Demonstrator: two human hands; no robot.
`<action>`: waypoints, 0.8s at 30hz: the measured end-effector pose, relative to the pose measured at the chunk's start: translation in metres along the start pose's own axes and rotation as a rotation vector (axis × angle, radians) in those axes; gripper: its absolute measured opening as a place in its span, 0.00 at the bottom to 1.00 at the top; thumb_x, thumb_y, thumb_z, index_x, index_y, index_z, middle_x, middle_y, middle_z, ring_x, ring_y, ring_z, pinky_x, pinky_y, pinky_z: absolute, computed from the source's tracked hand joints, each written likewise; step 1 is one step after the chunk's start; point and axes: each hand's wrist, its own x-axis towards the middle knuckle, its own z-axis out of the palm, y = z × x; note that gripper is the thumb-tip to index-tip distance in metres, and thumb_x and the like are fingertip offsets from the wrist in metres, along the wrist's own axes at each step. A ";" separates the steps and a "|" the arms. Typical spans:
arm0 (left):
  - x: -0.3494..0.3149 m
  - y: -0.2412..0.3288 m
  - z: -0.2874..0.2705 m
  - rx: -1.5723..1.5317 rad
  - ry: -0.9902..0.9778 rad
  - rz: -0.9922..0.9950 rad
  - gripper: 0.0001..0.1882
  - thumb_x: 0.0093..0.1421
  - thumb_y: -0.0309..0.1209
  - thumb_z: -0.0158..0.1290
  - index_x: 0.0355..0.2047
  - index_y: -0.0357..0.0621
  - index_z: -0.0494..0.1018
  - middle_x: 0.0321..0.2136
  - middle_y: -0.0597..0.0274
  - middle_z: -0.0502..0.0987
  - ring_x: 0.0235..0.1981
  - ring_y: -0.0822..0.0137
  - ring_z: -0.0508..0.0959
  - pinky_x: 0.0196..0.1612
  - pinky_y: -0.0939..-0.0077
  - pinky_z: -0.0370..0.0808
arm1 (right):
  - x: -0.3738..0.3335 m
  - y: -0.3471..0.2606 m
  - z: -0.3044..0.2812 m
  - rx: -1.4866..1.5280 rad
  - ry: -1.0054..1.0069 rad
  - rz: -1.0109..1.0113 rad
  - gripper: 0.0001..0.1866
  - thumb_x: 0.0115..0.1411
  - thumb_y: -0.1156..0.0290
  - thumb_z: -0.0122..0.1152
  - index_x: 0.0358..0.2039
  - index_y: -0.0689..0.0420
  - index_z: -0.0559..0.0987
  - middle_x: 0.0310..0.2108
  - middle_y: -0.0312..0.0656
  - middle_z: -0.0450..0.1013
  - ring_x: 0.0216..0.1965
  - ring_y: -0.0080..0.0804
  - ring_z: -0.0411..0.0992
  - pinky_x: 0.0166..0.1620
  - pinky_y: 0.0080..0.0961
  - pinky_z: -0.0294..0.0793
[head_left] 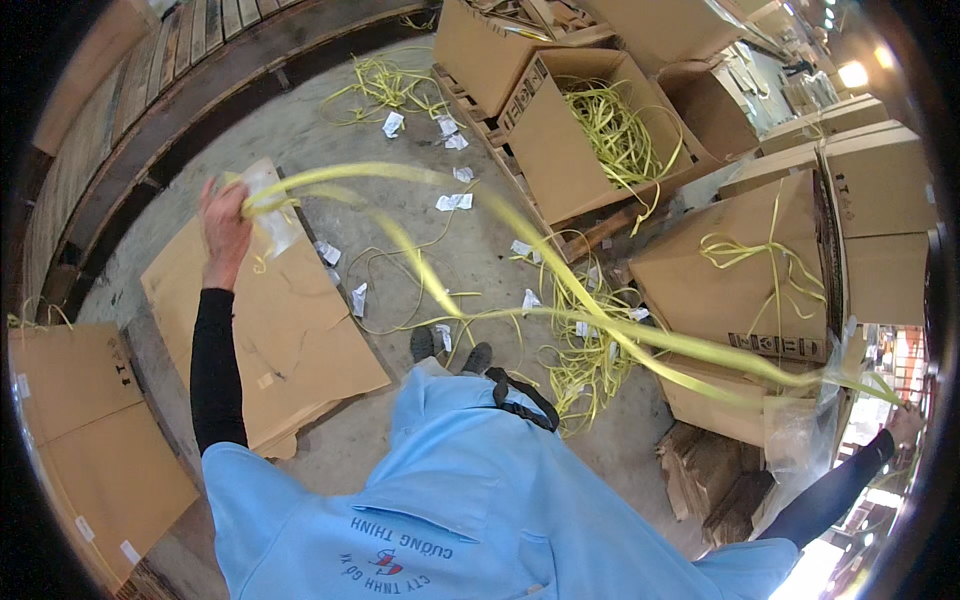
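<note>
Long yellow packing straps [590,310] stretch in loose, blurred loops across the view between my two raised arms. My left hand [226,225], out to the left above a flat cardboard sheet, is closed around one end of the straps. A piece of clear plastic [280,220] hangs beside its fingers. Far out at the right edge, my right hand [905,428] is closed at the other end of the straps; its fingers are small and partly smeared. Another clear plastic sheet [800,430] hangs close to that hand.
Tangled yellow straps [590,390] and white paper scraps [453,202] lie on the concrete floor. An open carton [560,150] full of straps stands on a pallet ahead. Large cartons [730,265] stand at right, another carton [90,450] at left. The cardboard sheet [270,330] lies before me.
</note>
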 end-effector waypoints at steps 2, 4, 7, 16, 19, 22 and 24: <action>0.045 0.039 -0.012 -0.150 -0.282 -0.199 0.02 0.53 0.25 0.52 0.29 0.43 0.73 0.22 0.49 0.75 0.30 0.48 0.77 0.33 0.56 0.71 | -0.026 -0.054 0.053 0.453 -0.067 0.030 0.24 0.66 0.67 0.52 0.62 0.51 0.66 0.55 0.41 0.69 0.48 0.38 0.72 0.51 0.32 0.73; 0.090 0.087 -0.026 -0.276 -0.361 -0.079 0.03 0.54 0.29 0.53 0.27 0.44 0.71 0.20 0.48 0.73 0.27 0.46 0.77 0.29 0.55 0.71 | -0.071 -0.137 0.114 0.830 -0.209 0.031 0.26 0.66 0.66 0.52 0.64 0.51 0.64 0.55 0.40 0.69 0.48 0.36 0.72 0.51 0.30 0.73; 0.140 0.166 -0.048 -0.419 -0.414 0.193 0.03 0.53 0.29 0.54 0.27 0.44 0.73 0.20 0.50 0.74 0.27 0.47 0.77 0.29 0.55 0.72 | -0.193 -0.299 0.198 1.179 -0.442 0.066 0.23 0.70 0.56 0.46 0.60 0.55 0.68 0.50 0.38 0.71 0.44 0.32 0.72 0.49 0.29 0.72; 0.176 0.226 -0.065 -0.893 -0.401 0.114 0.06 0.53 0.26 0.55 0.29 0.35 0.76 0.19 0.48 0.73 0.20 0.62 0.73 0.25 0.65 0.68 | -0.467 -0.586 0.202 1.310 -1.201 -0.434 0.14 0.65 0.66 0.59 0.47 0.61 0.77 0.31 0.34 0.75 0.28 0.25 0.72 0.33 0.26 0.73; 0.120 0.185 -0.045 -0.995 -0.600 -0.101 0.07 0.56 0.27 0.57 0.30 0.34 0.75 0.16 0.57 0.63 0.21 0.78 0.60 0.23 0.74 0.62 | -0.433 -0.560 0.206 1.138 -1.203 -0.897 0.13 0.64 0.64 0.59 0.42 0.61 0.81 0.25 0.39 0.75 0.27 0.23 0.71 0.33 0.24 0.71; 0.049 0.118 -0.015 -0.967 -0.554 -0.491 0.09 0.56 0.26 0.56 0.25 0.32 0.71 0.15 0.57 0.59 0.20 0.76 0.59 0.22 0.72 0.59 | -0.356 -0.518 0.227 1.132 -1.055 -0.762 0.17 0.66 0.60 0.56 0.43 0.61 0.81 0.30 0.41 0.78 0.32 0.24 0.74 0.37 0.27 0.73; -0.001 0.073 0.001 -0.809 -0.466 -0.610 0.11 0.57 0.27 0.56 0.23 0.33 0.68 0.15 0.62 0.55 0.20 0.77 0.58 0.22 0.72 0.58 | -0.290 -0.476 0.242 0.791 -0.804 -0.735 0.18 0.67 0.60 0.54 0.43 0.62 0.81 0.35 0.41 0.80 0.35 0.25 0.75 0.40 0.27 0.73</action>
